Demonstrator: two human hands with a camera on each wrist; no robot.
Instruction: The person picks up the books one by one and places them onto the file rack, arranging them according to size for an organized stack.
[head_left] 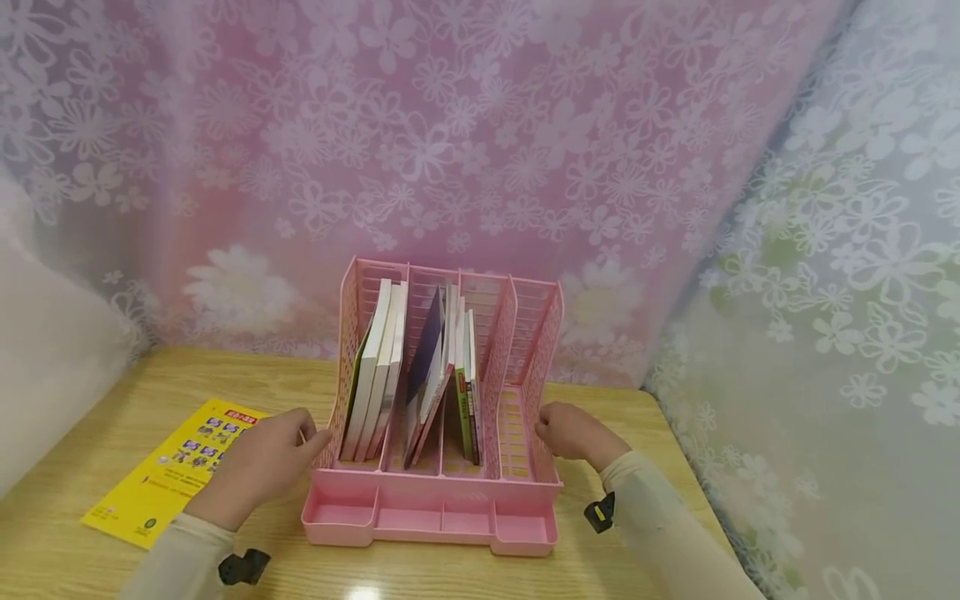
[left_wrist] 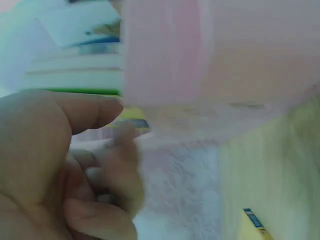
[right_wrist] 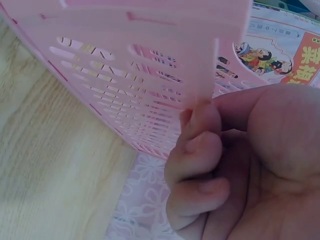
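A pink plastic book rack point(head_left: 431, 478) with a row of low trays along its front stands on the table. White-edged books point(head_left: 372, 383) lean in its leftmost compartment. Thinner books point(head_left: 429, 392) tilt in the second, and slim books point(head_left: 467, 400) stand in the third. At the rack's left side panel, my left hand point(head_left: 258, 458) pinches the front edge between thumb and fingers; the left wrist view is blurred there. My right hand point(head_left: 577, 432) grips the front edge of the right side panel, its fingers curled against the slotted wall point(right_wrist: 145, 75) in the right wrist view.
A yellow book point(head_left: 161, 487) lies flat on the wooden table point(head_left: 630, 533) at the left, partly behind my left forearm. Behind the table hangs a pink flowered curtain point(head_left: 450, 150). Another pale flowered curtain point(head_left: 840, 333) runs along the right edge.
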